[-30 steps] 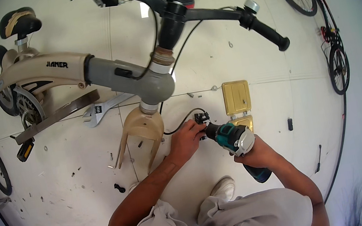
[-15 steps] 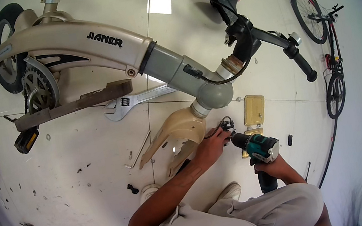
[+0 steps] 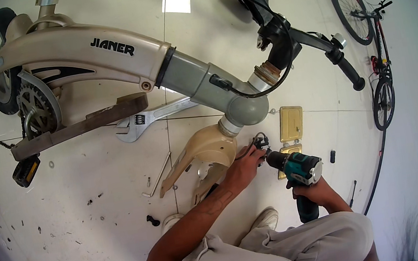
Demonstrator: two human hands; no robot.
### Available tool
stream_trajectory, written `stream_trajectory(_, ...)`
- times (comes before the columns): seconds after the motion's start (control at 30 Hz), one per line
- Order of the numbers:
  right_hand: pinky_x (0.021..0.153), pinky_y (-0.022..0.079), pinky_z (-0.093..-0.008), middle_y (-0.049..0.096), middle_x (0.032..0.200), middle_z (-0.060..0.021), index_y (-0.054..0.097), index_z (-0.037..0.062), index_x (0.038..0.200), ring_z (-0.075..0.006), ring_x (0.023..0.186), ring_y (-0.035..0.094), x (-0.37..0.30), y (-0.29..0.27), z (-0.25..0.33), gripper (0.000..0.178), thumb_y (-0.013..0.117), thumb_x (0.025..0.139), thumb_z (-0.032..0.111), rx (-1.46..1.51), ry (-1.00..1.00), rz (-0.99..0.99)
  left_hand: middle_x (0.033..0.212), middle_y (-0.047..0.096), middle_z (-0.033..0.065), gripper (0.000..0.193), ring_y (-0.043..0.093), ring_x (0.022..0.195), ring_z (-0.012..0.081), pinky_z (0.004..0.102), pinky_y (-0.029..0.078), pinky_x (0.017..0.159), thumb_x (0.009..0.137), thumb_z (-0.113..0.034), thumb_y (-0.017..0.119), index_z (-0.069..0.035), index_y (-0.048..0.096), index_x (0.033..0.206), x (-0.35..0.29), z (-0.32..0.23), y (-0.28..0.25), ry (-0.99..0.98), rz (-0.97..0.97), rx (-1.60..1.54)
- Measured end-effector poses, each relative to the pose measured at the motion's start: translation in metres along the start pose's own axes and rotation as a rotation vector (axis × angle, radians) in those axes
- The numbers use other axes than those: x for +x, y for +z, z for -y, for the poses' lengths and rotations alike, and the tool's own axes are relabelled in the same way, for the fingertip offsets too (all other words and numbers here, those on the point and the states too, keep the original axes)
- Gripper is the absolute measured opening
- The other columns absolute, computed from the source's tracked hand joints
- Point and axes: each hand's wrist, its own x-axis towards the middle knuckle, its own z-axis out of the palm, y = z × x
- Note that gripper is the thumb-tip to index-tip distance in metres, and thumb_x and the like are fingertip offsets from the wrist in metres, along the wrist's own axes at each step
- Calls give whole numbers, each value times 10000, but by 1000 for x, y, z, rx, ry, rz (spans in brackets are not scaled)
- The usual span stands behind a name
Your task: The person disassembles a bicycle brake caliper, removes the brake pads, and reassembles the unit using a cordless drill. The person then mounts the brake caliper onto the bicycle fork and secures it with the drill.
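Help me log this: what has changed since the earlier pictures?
The beige two-legged bicycle fork appears farther right and more slanted than at first, though the whole view shifted. Nothing was let go: the left hand still holds a small black mechanical part, the right hand a teal-and-black power drill.

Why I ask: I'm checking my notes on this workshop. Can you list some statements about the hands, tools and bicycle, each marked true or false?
1. The right hand grips a teal-and-black drill, its chuck toward the left hand. True.
2. The left hand also grips the drill. False: it is at a small black part.
3. A silver adjustable wrench lies partly hidden by the bicycle frame. True.
4. A wheel sits at the frame's front end. False: the beige fork holds none.
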Motion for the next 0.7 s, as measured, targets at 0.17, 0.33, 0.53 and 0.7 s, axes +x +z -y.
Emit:
stream_trajectory(0.17,618,542,-314,650,848,-75,560,2,1040,-175,676,641,3,-2,-6,348,620,707,-79,-8,6,-5,949,548,52,246,600,889,268,368,520,752,817,-92,679,-98,660,1061,2,-2,-2,5,-14,7)
stream_trajectory(0.33,611,539,-319,647,842,-80,567,-2,1009,-176,673,640,0,4,3,320,618,705,-84,9,18,-23,968,580,86,229,569,980,303,398,475,835,833,-80,647,-73,636,1061,1,-2,-2,-96,72,-84)
stream_trajectory(0.53,613,541,-313,650,849,-86,565,-6,1020,-175,679,640,3,3,-5,329,614,705,-87,37,25,-18,983,587,97,215,572,988,308,402,474,836,847,-93,646,-65,634,1059,1,-3,-5,-99,72,-95)
stream_trajectory(0.7,627,543,-313,647,843,-82,561,-7,1026,-172,678,638,3,4,-6,335,617,705,-85,33,8,-27,981,586,98,210,577,976,311,400,475,828,847,-92,645,-71,635,1056,2,-1,-3,-96,75,-124)
